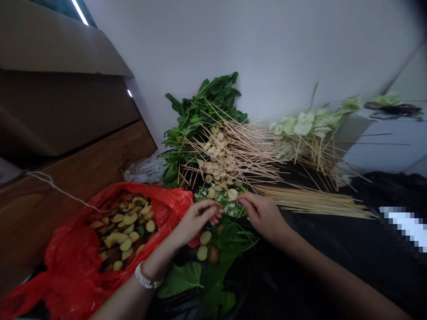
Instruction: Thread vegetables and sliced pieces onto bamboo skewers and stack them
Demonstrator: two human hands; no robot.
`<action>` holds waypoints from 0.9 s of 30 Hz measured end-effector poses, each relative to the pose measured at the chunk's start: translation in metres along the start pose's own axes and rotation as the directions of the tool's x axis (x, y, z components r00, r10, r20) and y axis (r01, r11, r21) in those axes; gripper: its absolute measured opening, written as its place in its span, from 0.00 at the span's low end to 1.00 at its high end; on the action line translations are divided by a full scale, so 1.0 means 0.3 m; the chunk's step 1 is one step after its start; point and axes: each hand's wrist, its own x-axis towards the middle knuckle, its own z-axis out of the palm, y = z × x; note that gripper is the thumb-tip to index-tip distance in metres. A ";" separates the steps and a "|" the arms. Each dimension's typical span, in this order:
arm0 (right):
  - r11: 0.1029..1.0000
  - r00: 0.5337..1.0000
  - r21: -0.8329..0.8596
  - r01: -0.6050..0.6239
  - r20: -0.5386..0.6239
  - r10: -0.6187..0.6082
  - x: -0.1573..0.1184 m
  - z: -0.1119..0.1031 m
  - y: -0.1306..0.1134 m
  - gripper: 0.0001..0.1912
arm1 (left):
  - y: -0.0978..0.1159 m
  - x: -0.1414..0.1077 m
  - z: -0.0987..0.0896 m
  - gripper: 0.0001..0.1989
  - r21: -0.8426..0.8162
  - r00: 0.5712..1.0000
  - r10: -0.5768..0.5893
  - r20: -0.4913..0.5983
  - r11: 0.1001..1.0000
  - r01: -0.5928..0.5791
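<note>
My right hand pinches a pale round potato slice at its edge, between thumb and forefinger. Whether a stick runs through the slice cannot be made out. Just left of it, my left hand has its fingers curled inward; anything between them is hidden. Beneath both hands lie chopped green and white bits on large green leaves. Beyond them is a pile of skewered potato slices, their sticks pointing mostly right. A few loose potato pieces rest on the leaves below my left hand.
At left, a red plastic bag holds many potato slices. Leafy greens lean against the white wall. Bare bamboo skewers lie at right, before skewered cabbage pieces. Black plastic covers the surface; cardboard stands upper left.
</note>
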 end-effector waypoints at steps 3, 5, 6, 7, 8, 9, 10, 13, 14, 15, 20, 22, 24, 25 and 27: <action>1.000 1.000 0.014 0.003 0.012 -0.004 -0.005 0.003 -0.001 0.12 | -0.004 0.013 -0.011 0.21 -0.216 0.987 -0.060 -0.151 0.976 0.027; 1.000 1.000 0.023 0.016 0.026 -0.017 -0.009 0.008 -0.002 0.12 | -0.006 0.019 -0.017 0.21 -0.326 0.970 -0.097 -0.221 0.945 0.020; 0.999 0.999 0.024 0.022 0.035 -0.023 -0.010 0.010 -0.003 0.12 | -0.007 0.021 -0.021 0.21 -0.378 0.964 -0.113 -0.241 0.926 0.014; 0.999 0.999 0.021 0.027 0.044 -0.028 -0.012 0.012 -0.004 0.12 | -0.007 0.022 -0.024 0.20 -0.426 0.959 -0.127 -0.252 0.905 0.008; 0.999 0.998 0.015 0.032 0.053 -0.033 -0.013 0.014 -0.005 0.12 | -0.006 0.024 -0.027 0.19 -0.467 0.956 -0.140 -0.259 0.884 0.003; 0.999 0.997 0.006 0.037 0.061 -0.037 -0.015 0.016 -0.006 0.12 | -0.004 0.025 -0.031 0.17 -0.501 0.951 -0.151 -0.268 0.866 -0.004; 0.999 0.997 -0.003 0.040 0.073 -0.040 -0.016 0.018 -0.006 0.12 | -0.002 0.026 -0.034 0.16 -0.528 0.947 -0.160 -0.280 0.849 -0.012; 0.999 0.993 -0.030 0.042 0.115 -0.038 -0.020 0.022 -0.007 0.13 | 0.006 0.029 -0.042 0.15 -0.587 0.937 -0.185 -0.297 0.809 -0.026; 0.999 0.991 -0.038 0.039 0.127 -0.034 -0.021 0.023 -0.007 0.13 | 0.009 0.029 -0.044 0.14 -0.604 0.937 -0.190 -0.294 0.796 -0.029; 0.998 0.990 -0.043 0.037 0.137 -0.031 -0.023 0.024 -0.007 0.13 | 0.011 0.029 -0.045 0.13 -0.622 0.938 -0.192 -0.289 0.782 -0.032; 0.998 0.986 -0.060 0.034 0.165 -0.024 -0.026 0.026 -0.013 0.13 | 0.017 0.029 -0.045 0.11 -0.670 0.940 -0.185 -0.288 0.740 -0.060; 0.997 0.985 -0.070 0.034 0.171 -0.021 -0.027 0.026 -0.014 0.13 | 0.016 0.029 -0.044 0.10 -0.672 0.937 -0.186 -0.295 0.738 -0.065; 0.997 0.985 -0.073 0.035 0.173 -0.022 -0.028 0.027 -0.013 0.13 | 0.016 0.030 -0.044 0.10 -0.673 0.935 -0.187 -0.300 0.737 -0.068; 0.997 0.985 -0.073 0.037 0.171 -0.024 -0.028 0.029 -0.011 0.13 | 0.015 0.030 -0.044 0.11 -0.673 0.935 -0.186 -0.303 0.737 -0.071; 0.996 0.985 -0.076 0.042 0.168 -0.029 -0.029 0.031 -0.008 0.13 | 0.015 0.031 -0.044 0.13 -0.671 0.934 -0.182 -0.307 0.738 -0.077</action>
